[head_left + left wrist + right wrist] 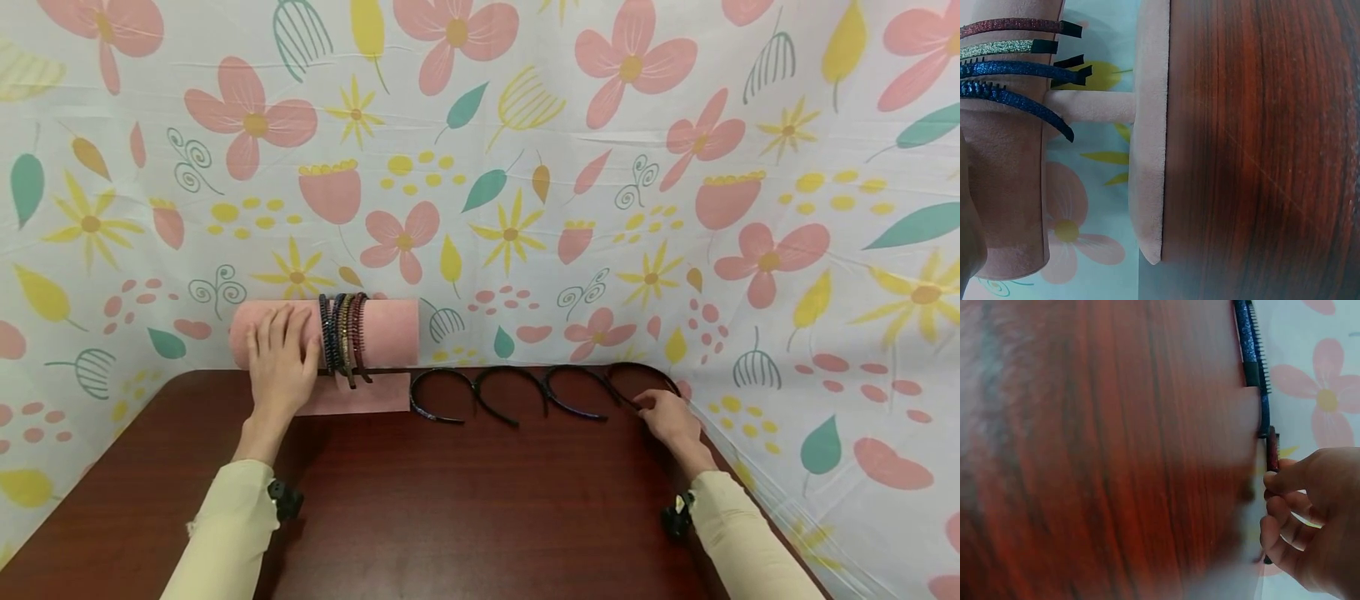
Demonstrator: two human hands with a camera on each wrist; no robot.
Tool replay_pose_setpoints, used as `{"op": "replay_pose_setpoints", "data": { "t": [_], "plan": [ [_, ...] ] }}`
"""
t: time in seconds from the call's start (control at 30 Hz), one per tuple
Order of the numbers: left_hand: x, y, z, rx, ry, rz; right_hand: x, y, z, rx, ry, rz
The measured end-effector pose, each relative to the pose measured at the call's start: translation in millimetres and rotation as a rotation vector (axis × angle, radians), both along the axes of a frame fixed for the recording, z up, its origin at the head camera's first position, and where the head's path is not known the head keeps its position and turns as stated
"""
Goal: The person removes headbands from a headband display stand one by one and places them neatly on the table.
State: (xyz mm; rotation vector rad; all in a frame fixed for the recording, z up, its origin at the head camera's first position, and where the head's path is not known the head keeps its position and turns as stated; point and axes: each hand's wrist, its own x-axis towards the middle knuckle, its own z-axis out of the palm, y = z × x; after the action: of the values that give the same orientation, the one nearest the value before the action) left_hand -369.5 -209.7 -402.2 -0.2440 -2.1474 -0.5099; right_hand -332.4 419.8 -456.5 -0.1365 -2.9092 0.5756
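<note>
A pink padded headband stand point(390, 329), a horizontal roll on a short post above a flat base point(360, 402), stands at the back left. My left hand point(281, 358) rests on the left part of its roll, fingers spread over the surface. Several glittery headbands point(347, 337) circle the roll just right of that hand; blue point(1019, 103), silvery point(1007, 48) and red point(1016, 26) ones show in the left wrist view. At the far right, my right hand point(671, 421) pinches one end of a dark headband point(637, 365), which looks reddish in the right wrist view.
Three more dark headbands, the left one point(420, 408), the middle one point(498, 412) and the right one point(573, 408), lie in a row along the back edge of the brown table point(480, 517). A flowered cloth point(525, 167) hangs behind and at the sides.
</note>
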Motion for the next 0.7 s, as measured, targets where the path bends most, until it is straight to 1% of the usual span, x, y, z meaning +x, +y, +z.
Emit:
{"op": "replay_pose_setpoints", "data": {
  "t": [0.07,0.2,0.33,0.53,0.7],
  "plan": [
    [-0.1,0.2,0.2,0.0,-0.003,0.001,0.0,0,-0.1,-0.007,-0.002,0.002],
    [-0.5,0.3,0.6,0.001,-0.003,0.002,-1.8,-4,-1.4,-0.016,-0.019,0.035],
    [-0.2,-0.1,0.7,0.001,0.001,0.003,-2.6,-9,-0.7,-0.024,-0.037,0.044],
    [-0.4,-0.1,0.0,0.004,0.008,0.001,-1.3,-10,2.2,-0.052,-0.093,0.066],
    [-0.7,0.7,-0.5,0.001,0.01,0.003,1.3,-8,3.3,-0.079,-0.103,0.075]
  ]
}}
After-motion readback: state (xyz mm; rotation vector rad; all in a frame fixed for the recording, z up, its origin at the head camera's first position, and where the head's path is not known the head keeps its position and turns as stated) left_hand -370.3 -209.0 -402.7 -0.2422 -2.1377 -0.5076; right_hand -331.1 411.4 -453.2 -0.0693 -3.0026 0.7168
